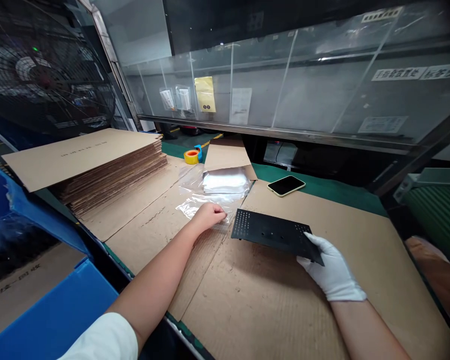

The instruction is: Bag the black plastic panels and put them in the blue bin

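Note:
My right hand (pixel 332 267), in a white glove, grips a flat black perforated panel (pixel 272 233) by its right end. The panel is tilted and held above the cardboard-covered table, with rows of small holes at both ends. My left hand (pixel 210 216) is bare, its fingers pinched together on a clear plastic bag (pixel 189 206) lying to the left of the panel. Behind that hand, a stack of clear plastic bags (pixel 225 182) sticks out of an open cardboard box (pixel 227 154).
Flat cardboard sheets (pixel 112 172) are piled at the left. A yellow tape roll (pixel 191 156) stands by the box, and a phone (pixel 286 186) lies behind the panel. Blue bins (pixel 56 310) sit at lower left, a large fan (pixel 41 75) beyond. A metal-framed clear screen (pixel 262 100) hangs over the table's back.

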The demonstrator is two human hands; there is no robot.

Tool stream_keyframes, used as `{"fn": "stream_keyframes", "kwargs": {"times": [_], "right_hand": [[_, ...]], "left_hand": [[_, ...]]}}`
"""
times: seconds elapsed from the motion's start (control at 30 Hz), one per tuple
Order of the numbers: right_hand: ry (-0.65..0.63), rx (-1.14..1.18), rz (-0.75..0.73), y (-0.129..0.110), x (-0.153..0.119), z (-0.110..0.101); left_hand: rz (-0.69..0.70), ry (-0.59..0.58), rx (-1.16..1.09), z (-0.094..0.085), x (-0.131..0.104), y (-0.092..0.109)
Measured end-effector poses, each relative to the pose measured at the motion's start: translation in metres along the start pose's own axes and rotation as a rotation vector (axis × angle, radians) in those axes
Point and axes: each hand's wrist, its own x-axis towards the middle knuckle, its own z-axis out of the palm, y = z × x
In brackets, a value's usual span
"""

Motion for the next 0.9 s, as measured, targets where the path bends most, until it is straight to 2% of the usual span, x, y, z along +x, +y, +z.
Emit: {"fn": "stream_keyframes", "kwargs": {"times": [0.2,0.23,0.37,0.4,0.47,0.6,0.8,0.9], "right_hand": [[-0.041,-0.136,-0.106,-0.018,-0.002,0.009],[-0.058,-0.113,-0.064,-0.022,-0.002,0.012],[-0.132,0.111,0.272,-0.038,-0.004,0.023],[-0.142,0.154,0.307,-0.040,-0.005,0.024],[-0.147,0.179,0.263,-0.041,-0.006,0.025],[-0.068,0.121,0.086,-0.036,-0.009,0.022],[-0.055,0.091,0.100,-0.036,-0.010,0.020],[-0.013,0.018,0.038,-0.029,-0.009,0.016]], "left_hand": [[0.056,-0.040,-0.015,-0.002,-0.005,0.007],[0.048,-0.037,-0.019,-0.002,-0.005,0.006],[0.020,-0.006,-0.001,-0.003,-0.003,0.002],[0.020,0.000,0.010,-0.004,-0.003,0.001],[0.027,0.006,0.029,-0.004,-0.002,0.001],[0.034,0.031,0.032,-0.005,-0.005,0.003],[0.122,0.031,0.080,-0.010,-0.009,0.013],[0.081,0.058,0.192,-0.011,-0.011,0.019]]}}
